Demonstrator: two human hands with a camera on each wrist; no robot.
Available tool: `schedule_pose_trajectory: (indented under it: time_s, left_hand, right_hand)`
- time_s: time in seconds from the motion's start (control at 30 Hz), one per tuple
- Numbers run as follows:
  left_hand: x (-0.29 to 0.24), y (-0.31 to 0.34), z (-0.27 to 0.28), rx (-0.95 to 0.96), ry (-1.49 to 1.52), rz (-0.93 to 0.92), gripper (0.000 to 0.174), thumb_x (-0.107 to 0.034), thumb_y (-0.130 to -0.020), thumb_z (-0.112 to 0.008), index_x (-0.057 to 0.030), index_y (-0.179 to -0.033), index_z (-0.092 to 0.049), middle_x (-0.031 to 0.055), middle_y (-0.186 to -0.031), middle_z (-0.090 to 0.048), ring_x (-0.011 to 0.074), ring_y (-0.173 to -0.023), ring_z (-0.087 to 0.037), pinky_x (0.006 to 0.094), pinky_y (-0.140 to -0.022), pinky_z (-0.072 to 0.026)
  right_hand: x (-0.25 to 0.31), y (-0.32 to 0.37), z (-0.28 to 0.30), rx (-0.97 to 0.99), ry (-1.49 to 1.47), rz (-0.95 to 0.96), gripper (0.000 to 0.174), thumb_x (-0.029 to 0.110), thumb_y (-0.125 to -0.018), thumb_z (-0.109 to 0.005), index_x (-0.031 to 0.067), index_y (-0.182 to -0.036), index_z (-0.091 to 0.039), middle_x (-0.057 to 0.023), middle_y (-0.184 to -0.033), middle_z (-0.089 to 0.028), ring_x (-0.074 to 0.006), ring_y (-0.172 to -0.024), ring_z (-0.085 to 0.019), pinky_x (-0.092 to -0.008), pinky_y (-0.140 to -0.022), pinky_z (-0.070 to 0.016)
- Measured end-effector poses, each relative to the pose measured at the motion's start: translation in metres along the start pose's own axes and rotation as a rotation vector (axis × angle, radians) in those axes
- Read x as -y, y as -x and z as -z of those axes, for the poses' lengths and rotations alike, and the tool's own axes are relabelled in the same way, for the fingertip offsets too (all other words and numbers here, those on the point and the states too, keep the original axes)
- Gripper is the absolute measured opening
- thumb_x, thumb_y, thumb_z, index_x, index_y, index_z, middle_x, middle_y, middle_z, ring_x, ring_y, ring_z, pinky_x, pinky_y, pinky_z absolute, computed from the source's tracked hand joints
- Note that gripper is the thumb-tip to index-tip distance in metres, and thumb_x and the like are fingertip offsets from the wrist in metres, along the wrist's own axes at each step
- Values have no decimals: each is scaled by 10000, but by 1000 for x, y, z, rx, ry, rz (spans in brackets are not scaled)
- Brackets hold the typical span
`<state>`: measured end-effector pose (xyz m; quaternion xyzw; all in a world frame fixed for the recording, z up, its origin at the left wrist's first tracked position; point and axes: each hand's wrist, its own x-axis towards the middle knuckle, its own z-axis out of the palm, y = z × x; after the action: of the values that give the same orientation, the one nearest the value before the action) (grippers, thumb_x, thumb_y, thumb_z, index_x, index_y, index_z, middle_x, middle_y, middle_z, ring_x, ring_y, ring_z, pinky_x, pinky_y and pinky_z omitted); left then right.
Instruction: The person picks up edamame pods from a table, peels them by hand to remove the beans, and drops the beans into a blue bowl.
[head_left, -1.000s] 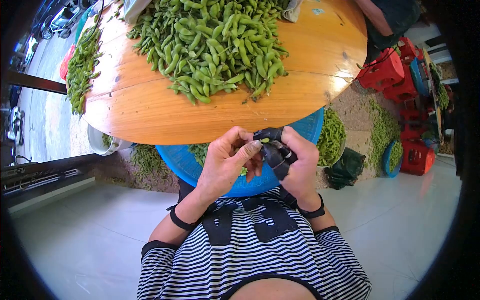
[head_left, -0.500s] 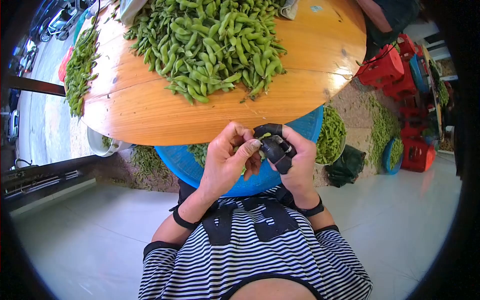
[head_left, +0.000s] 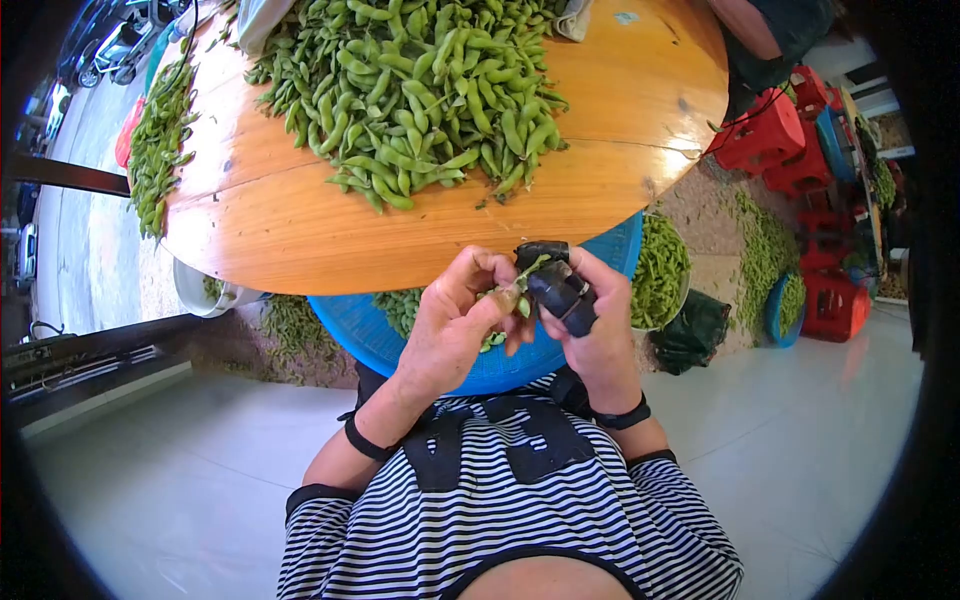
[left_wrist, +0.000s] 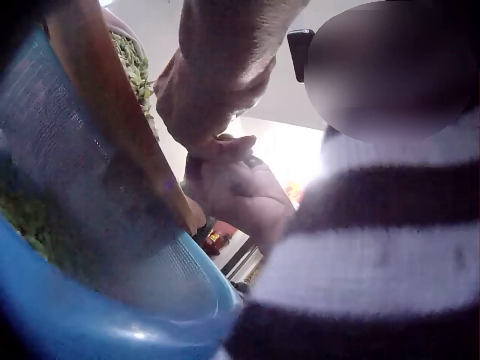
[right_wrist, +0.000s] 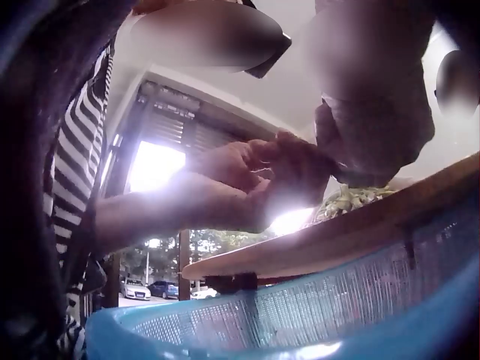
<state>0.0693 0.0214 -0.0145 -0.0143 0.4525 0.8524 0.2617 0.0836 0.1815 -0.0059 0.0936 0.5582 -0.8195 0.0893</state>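
Note:
A green soybean pod is held between both hands over a blue basket, in the middle of the head view. My left hand pinches its lower part between thumb and fingers. The right hand, with black wrapping on its thumb and a finger, grips the pod's upper end. Below the hands, the blue basket has green beans in it. In the right wrist view the left hand shows from below, close to the right hand; the pod is hidden there.
A wooden table carries a big heap of soybean pods, with a smaller heap at its left edge. White buckets flank the basket. Red stools and scattered pods lie to the right.
The pod shows more between the fingertips now, sticking out above and below. The right hand's wrapped thumb has turned and shifted slightly; the left hand stays nearly in place.

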Motion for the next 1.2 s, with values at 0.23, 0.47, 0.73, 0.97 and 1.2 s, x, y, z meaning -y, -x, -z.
schedule_pose_trajectory:
  time_s: [0.23,0.47,0.73,0.97,1.2]
  left_hand:
    - [2,0,5,84,201,-24,198,7,-939,-450,-3,-1134,-479,113,-952,-599,183,-806,-608,281,-621,-497]
    - [-2,3,3,-33,177,59,266,-108,-976,-532,7,-1211,-487,108,-998,-633,175,-762,-612,265,-592,-492]
    - [7,-1,4,40,171,117,188,-135,-971,-564,14,-1070,-619,95,-905,-659,139,-691,-606,240,-545,-467]
    - [9,2,10,129,19,126,206,-153,-997,-516,11,-1087,-603,99,-940,-662,127,-688,-603,230,-546,-469]
    - [5,-3,0,28,78,116,219,-121,-979,-546,8,-1155,-562,108,-988,-653,132,-700,-605,239,-558,-482]
  right_hand:
    - [-1,-2,-1,-110,163,101,251,38,-856,-656,-4,-1103,-652,-10,-868,-639,-49,-726,-569,-185,-636,-452]
    - [-1,-3,2,-174,760,615,221,29,-854,-635,-17,-1070,-648,-27,-842,-614,-78,-706,-560,-206,-625,-440]
    - [-1,-4,2,-202,668,616,232,56,-846,-655,-17,-1067,-654,-18,-874,-601,-79,-738,-559,-208,-654,-446]
    - [5,-1,9,-306,604,531,254,38,-823,-661,7,-1075,-666,-9,-833,-593,-58,-652,-515,-185,-582,-387]
    - [3,2,5,-246,585,581,268,32,-779,-691,8,-1046,-678,-62,-828,-604,-130,-707,-568,-229,-639,-446]
